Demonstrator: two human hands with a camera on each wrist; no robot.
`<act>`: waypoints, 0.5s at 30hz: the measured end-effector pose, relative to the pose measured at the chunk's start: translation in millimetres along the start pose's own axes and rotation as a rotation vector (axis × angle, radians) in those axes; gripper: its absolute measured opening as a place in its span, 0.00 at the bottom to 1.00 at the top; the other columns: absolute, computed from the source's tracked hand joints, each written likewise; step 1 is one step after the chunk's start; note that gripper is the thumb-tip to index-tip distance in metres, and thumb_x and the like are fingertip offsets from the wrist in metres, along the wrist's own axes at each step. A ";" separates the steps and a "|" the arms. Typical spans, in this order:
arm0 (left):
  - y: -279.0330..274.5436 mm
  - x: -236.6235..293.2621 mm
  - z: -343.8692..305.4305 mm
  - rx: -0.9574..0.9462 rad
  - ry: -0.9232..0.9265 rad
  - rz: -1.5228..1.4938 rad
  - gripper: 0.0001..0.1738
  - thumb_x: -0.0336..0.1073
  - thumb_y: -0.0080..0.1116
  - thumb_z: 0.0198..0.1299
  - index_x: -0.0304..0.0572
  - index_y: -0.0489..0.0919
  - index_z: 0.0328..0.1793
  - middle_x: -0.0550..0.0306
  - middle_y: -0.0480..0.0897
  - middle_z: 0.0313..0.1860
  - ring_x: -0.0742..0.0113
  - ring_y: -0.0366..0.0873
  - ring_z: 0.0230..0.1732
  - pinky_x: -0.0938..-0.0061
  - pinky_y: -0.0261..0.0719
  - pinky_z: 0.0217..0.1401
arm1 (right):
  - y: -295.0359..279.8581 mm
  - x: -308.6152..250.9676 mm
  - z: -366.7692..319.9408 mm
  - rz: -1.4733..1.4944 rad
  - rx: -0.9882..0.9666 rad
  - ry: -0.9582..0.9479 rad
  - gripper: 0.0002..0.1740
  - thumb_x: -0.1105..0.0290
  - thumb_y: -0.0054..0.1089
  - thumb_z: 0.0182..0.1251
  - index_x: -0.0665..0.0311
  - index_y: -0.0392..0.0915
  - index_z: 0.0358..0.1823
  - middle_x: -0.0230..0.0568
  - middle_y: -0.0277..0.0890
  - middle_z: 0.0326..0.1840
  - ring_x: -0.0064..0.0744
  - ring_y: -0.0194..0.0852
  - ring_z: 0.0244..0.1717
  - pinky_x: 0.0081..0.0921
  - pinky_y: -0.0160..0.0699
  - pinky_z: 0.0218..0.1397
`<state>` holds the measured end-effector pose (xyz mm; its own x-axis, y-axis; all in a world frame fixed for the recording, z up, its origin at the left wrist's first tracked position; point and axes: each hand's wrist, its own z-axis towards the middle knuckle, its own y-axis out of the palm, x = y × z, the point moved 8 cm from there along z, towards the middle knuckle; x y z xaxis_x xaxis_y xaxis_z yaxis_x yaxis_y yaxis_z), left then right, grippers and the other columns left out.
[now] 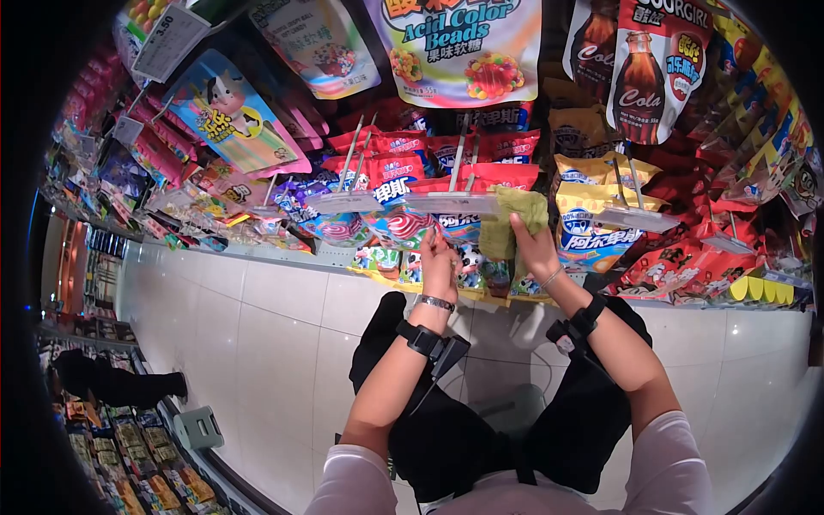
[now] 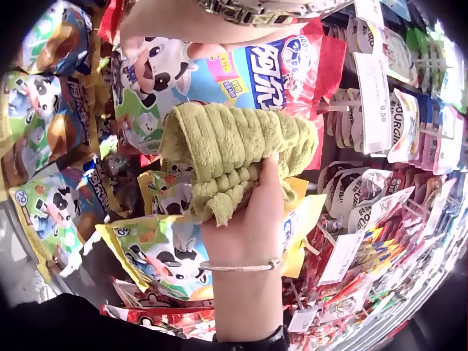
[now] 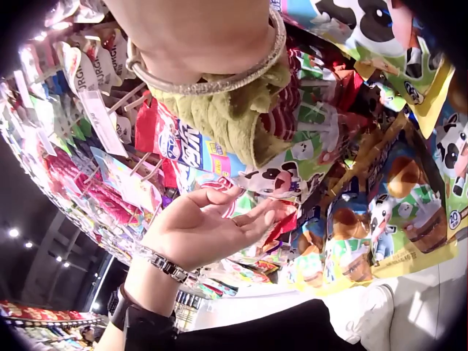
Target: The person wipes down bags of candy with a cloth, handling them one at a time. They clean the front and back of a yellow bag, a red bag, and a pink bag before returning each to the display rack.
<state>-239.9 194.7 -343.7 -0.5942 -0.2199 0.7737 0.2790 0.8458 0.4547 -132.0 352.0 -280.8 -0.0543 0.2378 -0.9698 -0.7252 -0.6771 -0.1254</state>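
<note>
My right hand (image 1: 534,249) grips a folded, ribbed green cloth (image 1: 512,221) at the front of the hanging candy bags. In the left wrist view the thumb lies over the cloth (image 2: 241,146), and the other fingers are hidden by it. Behind the cloth is a blue and red candy bag with a cow print (image 2: 252,73). My left hand (image 1: 440,270) is beside the right, close to the bags' lower edge. The right wrist view shows the left hand (image 3: 201,230) palm up, thumb and fingers apart, fingertips right at the cow-print bag (image 3: 274,179).
Yellow-edged cow-print bags (image 3: 384,219) hang below. Metal hooks carry price tags (image 1: 455,203) out toward the hands. Larger pouches (image 1: 459,51) hang above, and cola pouches (image 1: 648,81) at upper right. A pale tiled floor (image 1: 283,318) lies beneath, with another shelf at lower left.
</note>
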 end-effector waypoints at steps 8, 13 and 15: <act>13.9 20.8 1.0 -0.146 0.361 0.259 0.36 0.17 0.46 0.43 0.33 0.53 0.64 0.50 0.68 0.54 0.69 0.68 0.45 0.79 0.71 0.40 | 3.5 -6.7 -6.8 0.103 0.004 -0.004 0.19 0.62 0.48 0.65 0.74 0.70 0.45 0.46 0.76 0.40 0.40 0.73 0.41 0.27 0.67 0.48; 32.0 20.5 -14.4 -0.237 0.207 0.387 0.37 0.30 0.64 0.46 0.31 0.57 0.60 0.50 0.69 0.53 0.66 0.68 0.52 0.75 0.67 0.53 | -4.1 -0.6 -8.2 -0.055 0.082 -0.103 0.17 0.64 0.49 0.63 0.72 0.71 0.44 0.47 0.76 0.40 0.40 0.72 0.42 0.29 0.67 0.48; 11.4 -0.9 12.9 -0.188 0.325 0.587 0.38 0.34 0.66 0.45 0.31 0.58 0.59 0.49 0.69 0.51 0.64 0.69 0.51 0.73 0.68 0.52 | -7.8 -2.9 -11.4 -0.088 0.080 -0.137 0.17 0.64 0.48 0.64 0.72 0.71 0.44 0.44 0.75 0.41 0.36 0.72 0.43 0.27 0.67 0.49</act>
<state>-245.9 210.8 -345.0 -0.0575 0.0892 0.9943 0.6284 0.7772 -0.0334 -118.4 348.7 -279.3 -0.0773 0.3901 -0.9175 -0.7834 -0.5930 -0.1861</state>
